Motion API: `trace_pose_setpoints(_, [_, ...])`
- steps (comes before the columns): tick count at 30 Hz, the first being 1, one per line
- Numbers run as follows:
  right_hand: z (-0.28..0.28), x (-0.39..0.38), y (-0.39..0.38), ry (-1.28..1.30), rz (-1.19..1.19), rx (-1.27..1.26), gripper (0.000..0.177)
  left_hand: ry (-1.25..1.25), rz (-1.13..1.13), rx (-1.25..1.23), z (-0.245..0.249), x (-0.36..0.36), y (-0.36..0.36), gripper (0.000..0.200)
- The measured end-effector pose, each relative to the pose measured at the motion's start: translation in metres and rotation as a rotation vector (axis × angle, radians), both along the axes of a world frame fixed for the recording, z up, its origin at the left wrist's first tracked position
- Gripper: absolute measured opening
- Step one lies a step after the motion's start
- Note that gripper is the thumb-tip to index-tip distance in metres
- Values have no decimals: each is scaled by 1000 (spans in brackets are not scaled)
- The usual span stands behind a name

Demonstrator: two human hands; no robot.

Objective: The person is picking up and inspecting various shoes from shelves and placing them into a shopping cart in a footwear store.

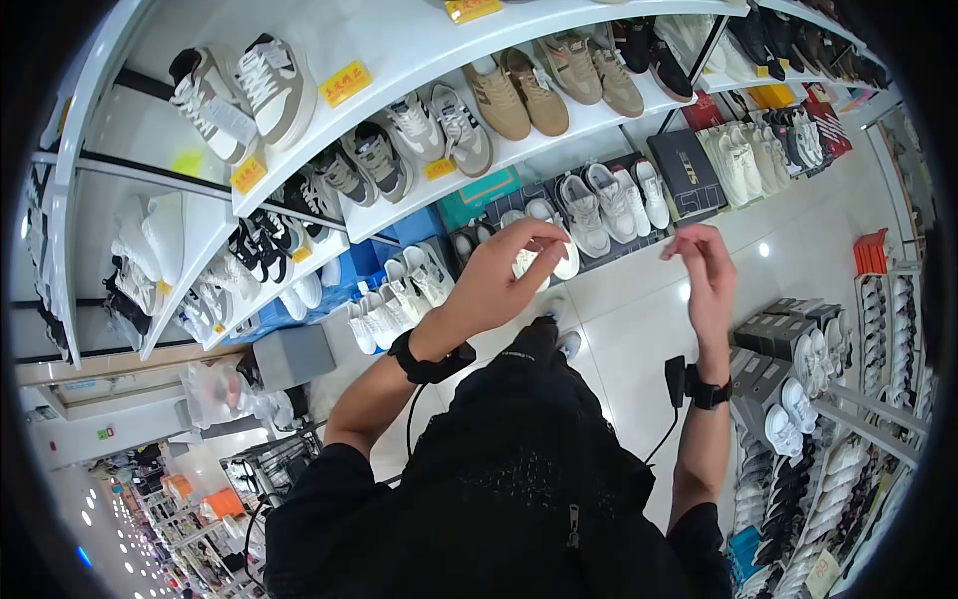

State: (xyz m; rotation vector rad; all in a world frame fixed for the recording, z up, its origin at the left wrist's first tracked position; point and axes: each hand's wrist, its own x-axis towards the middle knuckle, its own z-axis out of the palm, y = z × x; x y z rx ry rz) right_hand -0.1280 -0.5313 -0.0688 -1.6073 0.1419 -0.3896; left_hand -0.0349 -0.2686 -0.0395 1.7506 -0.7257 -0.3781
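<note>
My left hand [504, 272] hangs in the air in front of the lower shelf, its fingers bent and the thumb apart from them. Nothing shows in its grasp. Behind its fingertips, and not clearly touched, are white shoes [566, 262] on the bottom row. My right hand [705, 268] is raised over the tiled floor, fingers loosely curled with gaps between them, and it also holds nothing that I can see. Nearest to it are a dark shoe box [687, 175] and grey-white sneakers [607, 200]. Both wrists wear black straps with a small cabled device.
Curved white shelves [419, 60] carry several pairs of sneakers with yellow price tags [345, 83]. More white shoes [399, 299] and a grey box [292, 357] stand at the lower left. Stacked shoe boxes [763, 384] and a shoe rack rise on the right. Glossy floor tiles [629, 319] lie between.
</note>
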Motion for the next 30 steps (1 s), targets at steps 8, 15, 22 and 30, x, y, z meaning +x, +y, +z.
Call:
trace_pose_setpoints(8, [-88, 139, -6, 136, 190, -133, 22, 51, 326, -2, -139, 131, -25, 50])
trace_pose_setpoints(15, [-205, 244, 7, 250, 277, -379, 54, -157, 533, 117, -241, 263, -49, 86])
trace_pose_setpoints(22, [-266, 339, 10, 188, -57, -331, 105, -469, 794, 459, -275, 326, -68, 109])
trace_pose_setpoints(30, [-293, 360, 24, 103, -124, -553, 109, -129, 825, 213, -300, 352, -88, 121])
